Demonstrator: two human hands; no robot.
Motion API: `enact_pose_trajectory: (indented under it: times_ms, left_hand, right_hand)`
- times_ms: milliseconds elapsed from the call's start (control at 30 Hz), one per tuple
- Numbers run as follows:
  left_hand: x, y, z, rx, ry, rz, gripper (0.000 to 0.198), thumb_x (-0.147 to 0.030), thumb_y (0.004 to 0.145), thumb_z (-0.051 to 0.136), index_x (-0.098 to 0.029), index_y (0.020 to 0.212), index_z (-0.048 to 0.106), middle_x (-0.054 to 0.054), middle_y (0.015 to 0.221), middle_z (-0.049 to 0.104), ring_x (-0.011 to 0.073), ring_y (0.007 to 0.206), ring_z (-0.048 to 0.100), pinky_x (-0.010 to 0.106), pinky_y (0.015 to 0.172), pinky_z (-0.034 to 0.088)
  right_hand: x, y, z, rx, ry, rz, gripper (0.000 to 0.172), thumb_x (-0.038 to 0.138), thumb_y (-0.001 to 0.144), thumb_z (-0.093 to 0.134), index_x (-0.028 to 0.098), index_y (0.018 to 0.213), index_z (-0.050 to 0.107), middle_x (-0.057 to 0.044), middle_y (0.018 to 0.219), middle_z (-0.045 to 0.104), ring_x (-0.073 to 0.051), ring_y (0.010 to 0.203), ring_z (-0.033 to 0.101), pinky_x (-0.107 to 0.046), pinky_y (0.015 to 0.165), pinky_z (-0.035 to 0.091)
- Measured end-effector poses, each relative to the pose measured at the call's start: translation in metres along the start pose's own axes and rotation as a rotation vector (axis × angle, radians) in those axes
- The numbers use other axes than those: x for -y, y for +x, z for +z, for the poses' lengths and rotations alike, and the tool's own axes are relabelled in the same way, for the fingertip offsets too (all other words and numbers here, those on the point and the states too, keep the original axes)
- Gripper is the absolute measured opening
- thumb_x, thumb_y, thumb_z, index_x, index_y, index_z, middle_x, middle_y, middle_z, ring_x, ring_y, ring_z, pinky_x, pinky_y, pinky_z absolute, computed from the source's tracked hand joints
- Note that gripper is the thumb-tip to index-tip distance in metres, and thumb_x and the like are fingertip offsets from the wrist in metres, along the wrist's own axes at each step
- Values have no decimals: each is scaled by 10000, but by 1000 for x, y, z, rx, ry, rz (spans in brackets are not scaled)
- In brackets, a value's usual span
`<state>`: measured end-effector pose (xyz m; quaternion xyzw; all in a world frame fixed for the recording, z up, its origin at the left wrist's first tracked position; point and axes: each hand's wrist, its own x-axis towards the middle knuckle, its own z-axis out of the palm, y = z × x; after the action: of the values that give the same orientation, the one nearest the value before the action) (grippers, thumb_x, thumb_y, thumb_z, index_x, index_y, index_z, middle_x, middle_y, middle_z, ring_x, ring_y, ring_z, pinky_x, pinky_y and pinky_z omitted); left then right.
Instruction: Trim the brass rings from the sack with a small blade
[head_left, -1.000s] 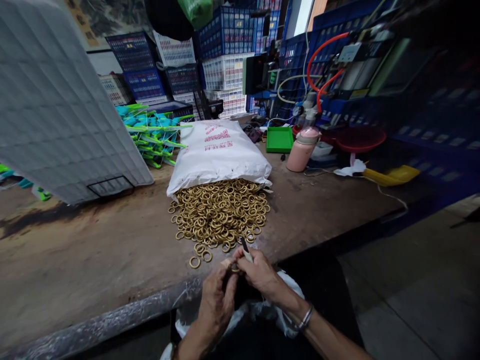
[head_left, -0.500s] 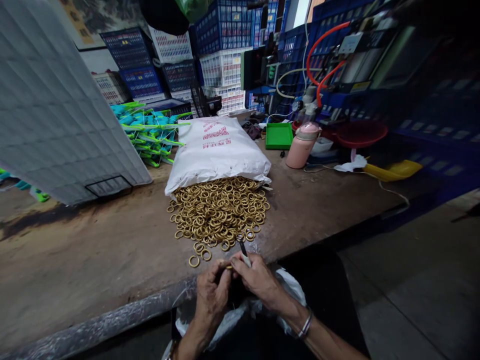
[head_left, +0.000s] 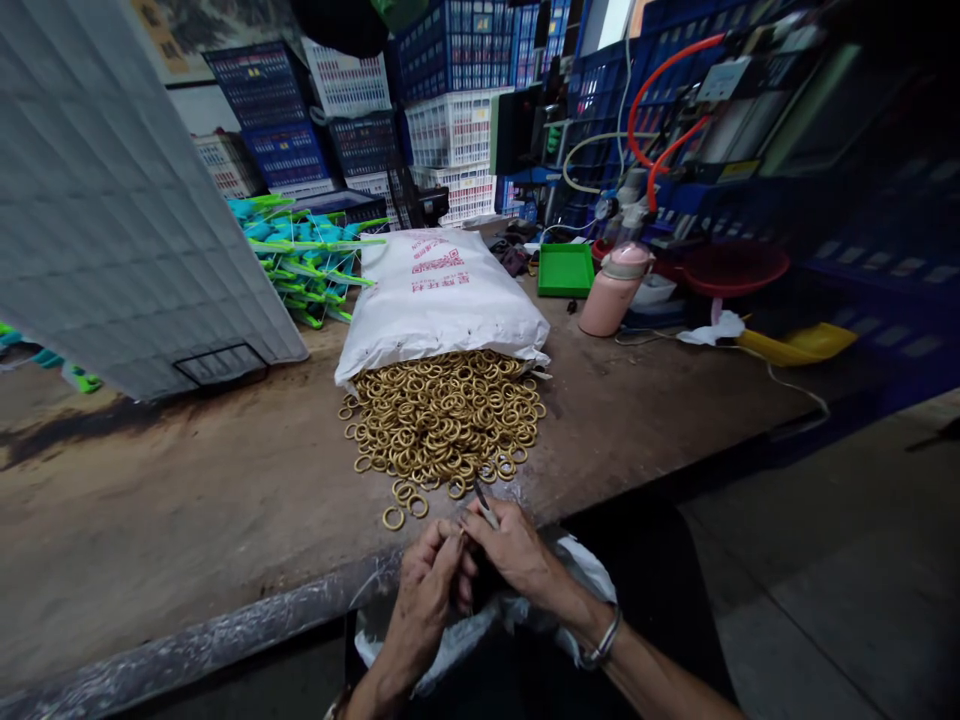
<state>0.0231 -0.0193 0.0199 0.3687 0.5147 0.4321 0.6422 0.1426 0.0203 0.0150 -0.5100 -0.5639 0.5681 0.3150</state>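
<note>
In front of my body, past the table's near edge, my left hand (head_left: pixel 433 580) and my right hand (head_left: pixel 517 555) meet at the fingertips. My left thumb and forefinger are pinched on a gold-coloured ring, now almost wholly covered by the fingers. A slim knife-like tool (head_left: pixel 485 508) with a pale handle and a dark tip is gripped in my right hand, pointing up and away. Just beyond lies a heap of gold-coloured rings (head_left: pixel 450 420), with a few loose rings (head_left: pixel 393 518) nearer me. They spill from the mouth of a white sack (head_left: pixel 446 310) with red print.
A white plastic bag (head_left: pixel 592 572) hangs open below my hands. On the table (head_left: pixel 187 520) stand a grey ribbed panel (head_left: pixel 150 220), teal and green plastic parts (head_left: pixel 311 255), a green tray (head_left: pixel 564 270) and a pink bottle (head_left: pixel 611 295). Stacked crates (head_left: pixel 450 125) fill the back.
The view has shifted slightly. The knife-like tool has tilted lower to the left, and the ring between my fingertips shows less than before. The heap and sack stay put.
</note>
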Motion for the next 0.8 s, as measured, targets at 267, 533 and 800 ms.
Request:
enact_pose_trajectory:
  times_ms: [267, 533, 800]
  left_hand:
    - [8, 2, -5, -5, -142, 23, 284, -448, 778, 511, -170, 740, 466, -36, 608, 510, 46, 410, 396, 165, 398, 364]
    - [8, 4, -7, -35, -61, 34, 334, -501, 735, 535, -174, 730, 471, -44, 568, 498, 60, 419, 411, 172, 400, 378]
    - [6, -6, -7, -35, 56, 152, 310, -469, 764, 520, -172, 675, 503, -36, 551, 485, 68, 432, 420, 179, 433, 373]
  right_hand:
    - [0, -1, -5, -39, -402, -116, 148, 192, 773, 385, 184, 689, 506, 15, 583, 521, -112, 557, 471, -207, 547, 324]
    - [3, -7, -1, 76, -664, -167, 228, 58, 624, 378, 188, 747, 520, -5, 644, 573, -126, 608, 512, -201, 581, 318]
    - [2, -4, -5, 78, -807, -113, 252, 48, 629, 387, 184, 789, 529, -10, 625, 579, -130, 583, 515, -217, 537, 275]
